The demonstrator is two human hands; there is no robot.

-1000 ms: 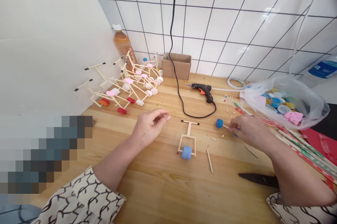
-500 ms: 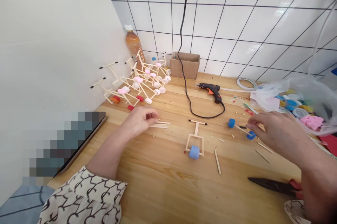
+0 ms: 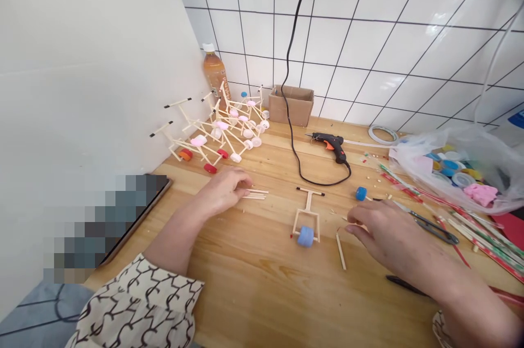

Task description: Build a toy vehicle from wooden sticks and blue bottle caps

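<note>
Hiding wood sticks (image 3: 257,193) partly; L hand (image 3: 223,191) on top

A hot glue gun (image 3: 328,143) lies on the wooden counter (image 3: 254,304) before a cardboard box (image 3: 291,106); a plastic bag (image 3: 487,146) holds bottle caps (image 3: 450,167).

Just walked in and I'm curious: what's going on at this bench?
Someone is working at a wooden bench. Their left hand rests at a small pile of sticks, and their right hand is low beside a stick frame with one blue wheel. Many similar frames stand by the wall.
</note>
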